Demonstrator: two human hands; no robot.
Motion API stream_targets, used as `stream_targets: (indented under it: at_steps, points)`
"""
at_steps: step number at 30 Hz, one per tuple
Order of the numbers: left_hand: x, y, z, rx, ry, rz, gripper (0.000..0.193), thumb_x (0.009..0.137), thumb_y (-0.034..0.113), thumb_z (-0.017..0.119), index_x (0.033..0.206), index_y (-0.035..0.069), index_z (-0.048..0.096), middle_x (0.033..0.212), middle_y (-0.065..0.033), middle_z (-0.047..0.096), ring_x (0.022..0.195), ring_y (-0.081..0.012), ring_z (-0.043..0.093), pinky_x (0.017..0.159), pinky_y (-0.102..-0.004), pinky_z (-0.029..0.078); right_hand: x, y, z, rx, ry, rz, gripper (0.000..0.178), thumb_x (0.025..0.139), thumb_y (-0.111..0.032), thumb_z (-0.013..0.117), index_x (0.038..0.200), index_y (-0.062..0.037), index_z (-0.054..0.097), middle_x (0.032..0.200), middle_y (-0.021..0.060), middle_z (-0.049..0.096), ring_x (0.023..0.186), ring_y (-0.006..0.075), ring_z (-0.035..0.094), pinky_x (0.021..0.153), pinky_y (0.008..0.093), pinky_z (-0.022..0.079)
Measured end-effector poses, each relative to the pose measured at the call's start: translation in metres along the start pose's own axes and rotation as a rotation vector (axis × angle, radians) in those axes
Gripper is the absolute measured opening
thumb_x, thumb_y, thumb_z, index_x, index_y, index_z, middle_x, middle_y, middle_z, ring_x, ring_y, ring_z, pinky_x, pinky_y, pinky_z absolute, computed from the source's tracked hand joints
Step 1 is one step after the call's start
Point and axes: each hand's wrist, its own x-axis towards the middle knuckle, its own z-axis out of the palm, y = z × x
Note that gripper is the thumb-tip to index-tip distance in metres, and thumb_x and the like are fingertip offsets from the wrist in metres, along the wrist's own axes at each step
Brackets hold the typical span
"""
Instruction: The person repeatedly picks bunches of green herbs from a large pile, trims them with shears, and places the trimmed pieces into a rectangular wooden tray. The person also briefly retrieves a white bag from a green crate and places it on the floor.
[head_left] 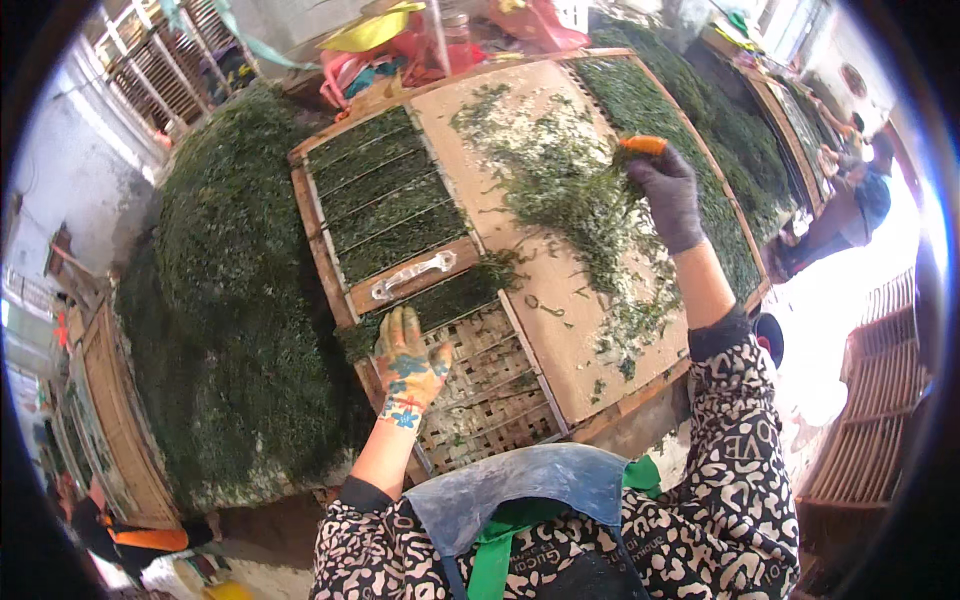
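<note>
My left hand (pixel 408 365), in a pale glove with blue patterns, lies flat with fingers stretched at the left side of a slatted rack. Its fingertips touch the dark green layer below a wooden bar with a clear handle (pixel 413 276). Green shreds fill the rack's far part (pixel 380 190); its near part shows woven matting (pixel 480 385). Over the tan board to the right, my right hand (pixel 672 200), in a dark grey glove, is closed at the edge of a loose heap of green shreds (pixel 560 190). An orange piece (pixel 643 145) shows at its fingers; I cannot tell what it is.
Large green mounds stand left (pixel 230 230) and far right (pixel 690 110). Another green-covered strip (pixel 640 100) lines the board's right side. Red and yellow plastic (pixel 370 45) lies behind. A person (pixel 850 205) works at the right; a slatted wooden rack (pixel 865 410) stands below.
</note>
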Motion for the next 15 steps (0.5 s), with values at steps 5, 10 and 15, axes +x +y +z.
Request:
stream_targets:
  at_steps: [5,10,15]
  points:
    - [0.003,0.000,0.001,0.039,-0.049,0.008,0.080,0.086,0.046,0.069,0.145,-0.002,0.044,0.152,-0.0238,0.039,0.140,-0.0422,0.038,0.112,-0.0522,0.036,-0.030,-0.070,0.090,0.223,-0.124,-0.186,0.026,0.090,0.000,0.069,0.116,-0.0042,0.069,0.103,0.0035,0.073,0.084,0.0089,0.064,0.070,0.0239,0.052]
    - [-0.008,-0.016,0.003,-0.138,0.100,0.156,0.061,0.087,0.042,0.069,0.133,0.005,0.056,0.140,-0.0177,0.054,0.133,-0.0375,0.049,0.108,-0.0520,0.041,-0.069,-0.033,0.194,-0.103,-0.645,-0.837,0.035,0.083,0.001,0.070,0.116,-0.0099,0.068,0.111,0.0080,0.070,0.094,0.0234,0.066,0.085,0.0343,0.055]
    - [-0.024,-0.027,-0.016,-0.243,0.139,0.178,0.048,0.084,0.032,0.069,0.125,0.007,0.063,0.133,-0.0129,0.059,0.129,-0.0327,0.052,0.107,-0.0511,0.040,-0.131,0.073,0.246,-0.997,-1.169,-0.792,0.048,0.085,-0.011,0.066,0.131,-0.0208,0.060,0.133,0.0053,0.057,0.118,0.0290,0.060,0.093,0.0416,0.056]
